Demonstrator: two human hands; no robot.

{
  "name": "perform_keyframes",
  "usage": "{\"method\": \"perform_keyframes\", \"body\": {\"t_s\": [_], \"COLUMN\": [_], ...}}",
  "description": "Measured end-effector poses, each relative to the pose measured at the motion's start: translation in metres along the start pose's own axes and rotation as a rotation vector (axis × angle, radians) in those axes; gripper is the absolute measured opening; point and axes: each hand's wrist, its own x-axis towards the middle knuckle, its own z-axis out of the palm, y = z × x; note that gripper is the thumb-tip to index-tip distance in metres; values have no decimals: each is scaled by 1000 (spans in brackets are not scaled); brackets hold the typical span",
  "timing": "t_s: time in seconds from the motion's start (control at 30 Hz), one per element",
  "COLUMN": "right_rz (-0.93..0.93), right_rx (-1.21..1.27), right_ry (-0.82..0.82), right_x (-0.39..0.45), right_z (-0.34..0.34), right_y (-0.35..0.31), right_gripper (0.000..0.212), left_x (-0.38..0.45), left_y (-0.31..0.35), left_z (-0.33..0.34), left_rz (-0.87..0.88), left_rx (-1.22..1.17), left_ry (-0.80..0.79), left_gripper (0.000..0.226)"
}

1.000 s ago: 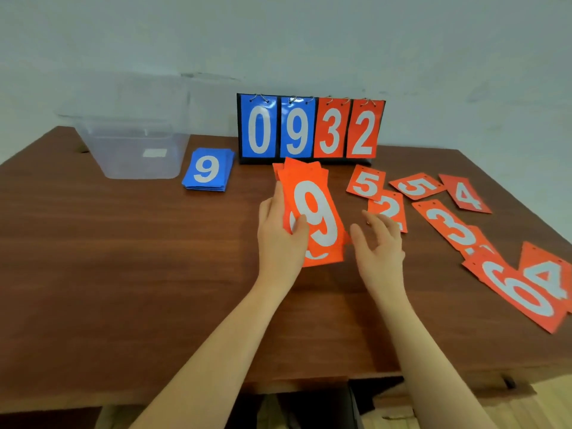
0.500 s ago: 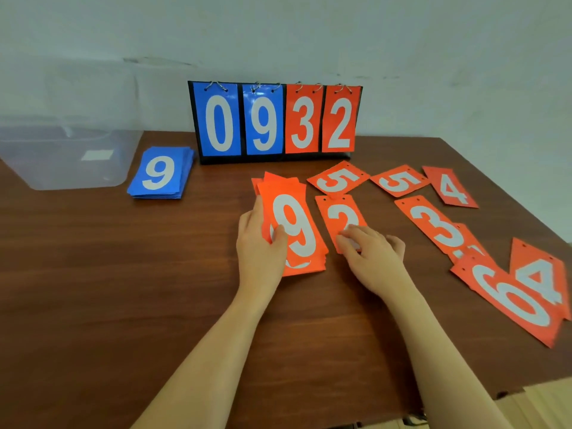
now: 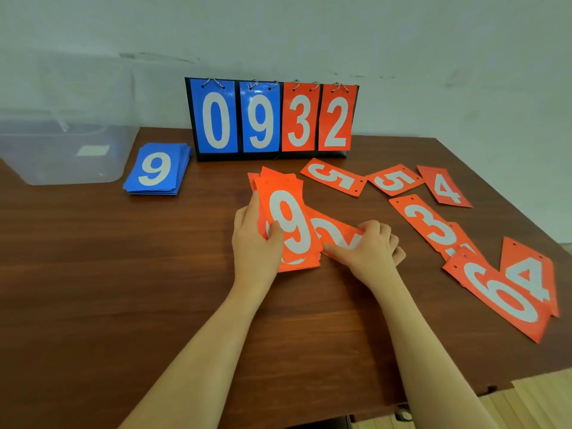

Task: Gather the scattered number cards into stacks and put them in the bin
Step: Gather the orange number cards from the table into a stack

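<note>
**Orange stack half built; "2" card being picked up**

Wooden table (image 3: 123, 289): carries everything. Clear plastic bin (image 3: 62, 150) at far left, apparently without cards, though its wall is translucent. Scoreboard flip stand (image 3: 272, 119) at back centre, reading 0932. Blue card stack (image 3: 158, 168) squared up, "9" on top, just beside the bin.

Loose orange cards to the right: "6" card (image 3: 495, 292) overlapping a "4" card (image 3: 529, 280) near the table edge; "3" card (image 3: 430, 224); two "5" cards and another "4" further back.

Left hand (image 3: 253, 243) grips the orange stack (image 3: 288, 224), thumb across the top "9". Right hand (image 3: 368, 249) pinches the "2" card (image 3: 334, 233), fingers curled, its edge touching the stack.

Risks (judgement): the stack is fanned, so sliding the "2" in could skew it or spill cards. The "6" and "4" could fall off if swept carelessly.
</note>
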Motion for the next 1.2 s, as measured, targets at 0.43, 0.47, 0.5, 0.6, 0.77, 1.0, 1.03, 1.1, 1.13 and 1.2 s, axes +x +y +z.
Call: {"method": "perform_keyframes", "body": {"t_s": [0.43,0.47,0.5,0.6,0.77,1.0,1.03,1.1,1.13,1.2], "right_rz": [-49,-51,-60,-119,-223,-194,-210,-246,-255,-266], "right_rx": [1051,1066,1058,922,718,106,-3,-175,-236,-332], "right_ry": [315,292,270,246,252,14,-30,-89,-105,-117], "right_x": [-41,-45,-48,-51,-35,56,68,89,96,103], "right_z": [-2,0,2,8,15,12,14,20,22,26], "right_y": [-37,-41,-45,-50,-47,-42,-43,-47,-49,-53], "right_gripper": [22,24,26,20,17,54,56,57,58,58], "left_x": [-10,-10,-11,-14,-7,29,34,44,47,51], "left_y": [19,21,23,28,31,23,22,18,17,14], "left_z": [-16,-16,-16,-14,-11,-6,-6,-5,-5,-7], "left_rz": [74,68,59,47,49,2,-4,-25,-37,-44], "left_rx": [-15,-28,-47,-100,-102,-29,-19,-3,8,32], "left_ry": [96,79,64,21,8,63,65,63,60,49], "left_gripper": [51,50,50,51,57,56,56,57,57,58]}}
